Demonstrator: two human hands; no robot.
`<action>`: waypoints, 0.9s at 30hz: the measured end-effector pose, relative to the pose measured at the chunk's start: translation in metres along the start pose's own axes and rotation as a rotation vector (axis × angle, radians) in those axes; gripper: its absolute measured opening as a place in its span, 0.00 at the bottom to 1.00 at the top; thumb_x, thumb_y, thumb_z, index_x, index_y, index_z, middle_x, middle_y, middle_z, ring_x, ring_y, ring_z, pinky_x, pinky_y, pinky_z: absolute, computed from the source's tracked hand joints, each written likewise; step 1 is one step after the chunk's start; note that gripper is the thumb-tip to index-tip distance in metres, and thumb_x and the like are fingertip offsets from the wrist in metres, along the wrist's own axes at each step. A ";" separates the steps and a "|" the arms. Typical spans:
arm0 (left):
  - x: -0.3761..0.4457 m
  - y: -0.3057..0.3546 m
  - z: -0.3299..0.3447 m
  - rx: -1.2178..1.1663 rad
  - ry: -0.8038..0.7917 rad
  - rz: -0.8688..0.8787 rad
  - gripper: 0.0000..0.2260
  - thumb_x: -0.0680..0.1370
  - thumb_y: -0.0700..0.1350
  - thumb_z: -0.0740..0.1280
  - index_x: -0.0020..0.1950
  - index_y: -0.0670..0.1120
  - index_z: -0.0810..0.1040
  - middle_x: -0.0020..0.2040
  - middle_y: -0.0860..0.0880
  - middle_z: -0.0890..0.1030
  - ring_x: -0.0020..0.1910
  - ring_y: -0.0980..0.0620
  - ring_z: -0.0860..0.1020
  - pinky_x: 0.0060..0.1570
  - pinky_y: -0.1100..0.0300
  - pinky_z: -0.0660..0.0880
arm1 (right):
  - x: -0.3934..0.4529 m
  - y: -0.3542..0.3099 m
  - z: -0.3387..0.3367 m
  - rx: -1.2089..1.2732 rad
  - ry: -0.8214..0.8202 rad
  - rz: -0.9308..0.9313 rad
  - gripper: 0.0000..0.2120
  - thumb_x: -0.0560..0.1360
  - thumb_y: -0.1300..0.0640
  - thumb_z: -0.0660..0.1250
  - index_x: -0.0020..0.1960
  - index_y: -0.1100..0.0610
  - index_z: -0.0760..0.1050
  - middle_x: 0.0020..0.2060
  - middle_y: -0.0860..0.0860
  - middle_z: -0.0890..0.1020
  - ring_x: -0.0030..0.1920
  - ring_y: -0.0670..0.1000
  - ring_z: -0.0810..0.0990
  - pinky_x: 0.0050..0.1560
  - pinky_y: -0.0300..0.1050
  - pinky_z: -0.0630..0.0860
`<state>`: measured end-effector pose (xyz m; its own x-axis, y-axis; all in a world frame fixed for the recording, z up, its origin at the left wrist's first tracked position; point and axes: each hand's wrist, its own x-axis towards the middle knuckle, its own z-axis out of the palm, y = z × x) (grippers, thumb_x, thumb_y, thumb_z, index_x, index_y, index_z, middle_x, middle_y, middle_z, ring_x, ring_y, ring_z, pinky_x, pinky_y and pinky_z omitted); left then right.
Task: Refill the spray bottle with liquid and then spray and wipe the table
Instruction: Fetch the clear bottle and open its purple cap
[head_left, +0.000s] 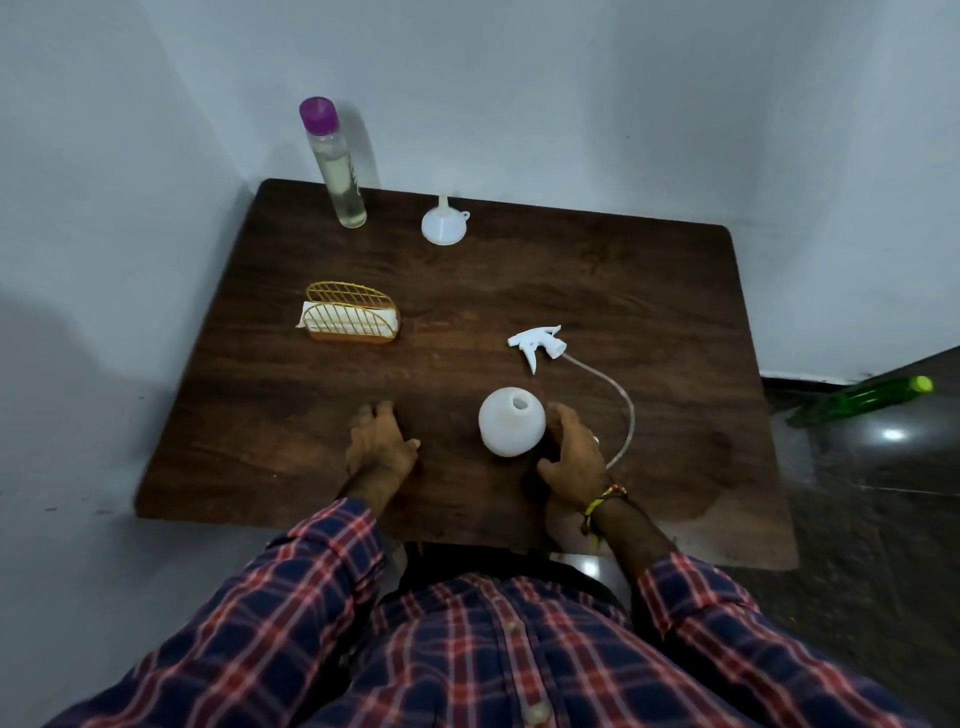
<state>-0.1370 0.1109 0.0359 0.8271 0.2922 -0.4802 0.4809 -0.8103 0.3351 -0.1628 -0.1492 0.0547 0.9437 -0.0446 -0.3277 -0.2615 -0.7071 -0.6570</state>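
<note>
A white spray bottle body (511, 428) stands upright with its neck uncapped near the front of the dark wooden table (649, 291). My right hand (569, 449) curls around its right side and holds it. Its white trigger head (537, 344) lies on the table behind it, with a clear dip tube curving back toward my right hand. My left hand (378, 441) rests flat on the table left of the bottle, holding nothing. A tall clear bottle with a purple cap (335, 163), part full of clear liquid, stands at the back left. A white funnel (444, 223) sits mouth-down beside it.
A gold wire holder with white napkins (350, 317) stands left of centre. White walls close in behind and to the left of the table. A green bottle (865, 400) lies on the dark floor to the right.
</note>
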 end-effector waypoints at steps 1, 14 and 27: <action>0.003 -0.003 -0.002 0.004 0.003 -0.020 0.33 0.72 0.50 0.74 0.73 0.47 0.64 0.74 0.42 0.62 0.72 0.40 0.63 0.68 0.44 0.68 | -0.001 -0.003 -0.007 0.010 0.034 0.007 0.34 0.63 0.63 0.68 0.70 0.56 0.69 0.61 0.53 0.81 0.64 0.57 0.78 0.66 0.56 0.75; 0.047 -0.021 -0.064 -0.062 -0.007 -0.274 0.49 0.69 0.47 0.78 0.79 0.42 0.48 0.79 0.38 0.49 0.78 0.36 0.49 0.72 0.39 0.59 | 0.064 -0.149 -0.079 -0.009 0.227 -0.328 0.15 0.72 0.64 0.70 0.59 0.59 0.78 0.40 0.49 0.80 0.45 0.54 0.82 0.53 0.55 0.80; 0.076 -0.067 -0.085 0.033 -0.219 -0.237 0.62 0.61 0.59 0.80 0.79 0.44 0.40 0.80 0.41 0.40 0.77 0.31 0.45 0.70 0.33 0.60 | 0.180 -0.296 -0.012 -0.093 0.086 -0.270 0.25 0.72 0.49 0.75 0.64 0.60 0.76 0.55 0.56 0.83 0.60 0.56 0.80 0.64 0.45 0.72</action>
<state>-0.0819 0.2308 0.0460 0.6090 0.3619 -0.7058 0.6400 -0.7498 0.1678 0.0871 0.0433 0.1984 0.9913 0.0976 -0.0882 0.0176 -0.7628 -0.6464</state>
